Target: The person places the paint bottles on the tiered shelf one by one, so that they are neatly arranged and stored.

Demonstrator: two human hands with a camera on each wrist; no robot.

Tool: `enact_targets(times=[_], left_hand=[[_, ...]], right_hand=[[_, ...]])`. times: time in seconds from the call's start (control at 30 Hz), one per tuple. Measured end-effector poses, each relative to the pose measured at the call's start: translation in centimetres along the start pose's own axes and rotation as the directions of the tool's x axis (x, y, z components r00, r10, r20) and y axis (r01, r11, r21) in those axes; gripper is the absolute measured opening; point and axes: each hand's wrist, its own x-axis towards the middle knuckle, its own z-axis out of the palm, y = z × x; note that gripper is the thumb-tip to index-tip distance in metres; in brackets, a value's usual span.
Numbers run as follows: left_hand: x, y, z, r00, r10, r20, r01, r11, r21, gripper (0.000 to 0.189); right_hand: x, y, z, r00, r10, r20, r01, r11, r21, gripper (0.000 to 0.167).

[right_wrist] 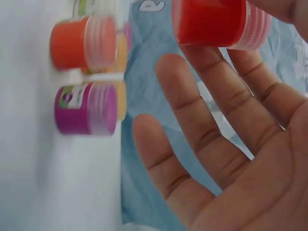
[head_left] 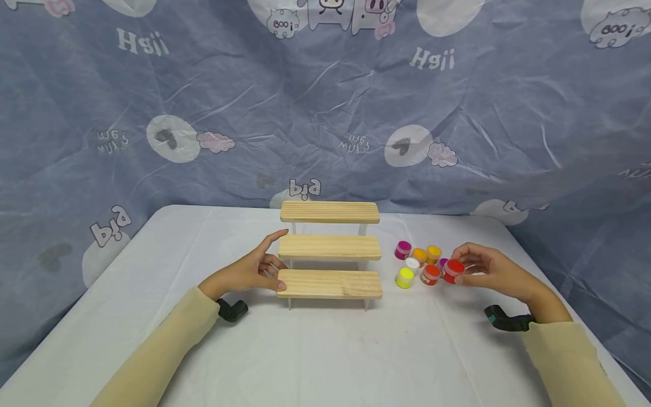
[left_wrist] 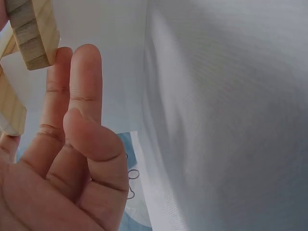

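Observation:
A three-tier wooden display stand [head_left: 329, 247] with pale legs stands mid-table. At its left end my left hand [head_left: 254, 270] grips the lowest board [head_left: 325, 284], thumb on the front corner and fingers behind it. The index finger reaches up beside the middle board. In the left wrist view, board ends [left_wrist: 36, 36] show beside the fingers. My right hand [head_left: 490, 271] pinches a small red paint jar [head_left: 452, 271] and holds it above the tabletop. In the right wrist view the red jar [right_wrist: 209, 21] is cut off at the top, with the other fingers spread below it.
Several small jars cluster right of the stand: purple [right_wrist: 86, 108], orange-red [head_left: 430, 275], yellow [head_left: 404, 277], white [head_left: 412, 264], orange [head_left: 419, 256], amber [head_left: 434, 254] and magenta [head_left: 403, 250]. A white cloth covers the table [head_left: 325, 356]; a printed blue-grey curtain [head_left: 305, 113] hangs behind.

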Motion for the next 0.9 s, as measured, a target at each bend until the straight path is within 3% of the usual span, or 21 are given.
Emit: enact_targets(times=[0.13, 0.47, 0.9], left_hand=[[0.0, -0.1, 0.0, 1.0, -0.001, 0.001, 0.001, 1.0, 0.001, 0.122], [0.1, 0.0, 0.0, 1.0, 0.005, 0.008, -0.005, 1.0, -0.004, 0.121], [0.1, -0.1, -0.1, 1.0, 0.011, 0.01, -0.011, 1.0, -0.009, 0.122]], right_hand=[[0.2, -1.3, 0.4, 0.999, -0.036, -0.023, 0.035, 0.998, -0.044, 0.033], [1.1, -3.8, 1.5, 0.986, -0.145, -0.087, 0.142, 0.989, -0.041, 0.036], [4.1, -6.8, 3.7, 0.973, -0.145, -0.177, 0.143, 0.989, -0.025, 0.037]])
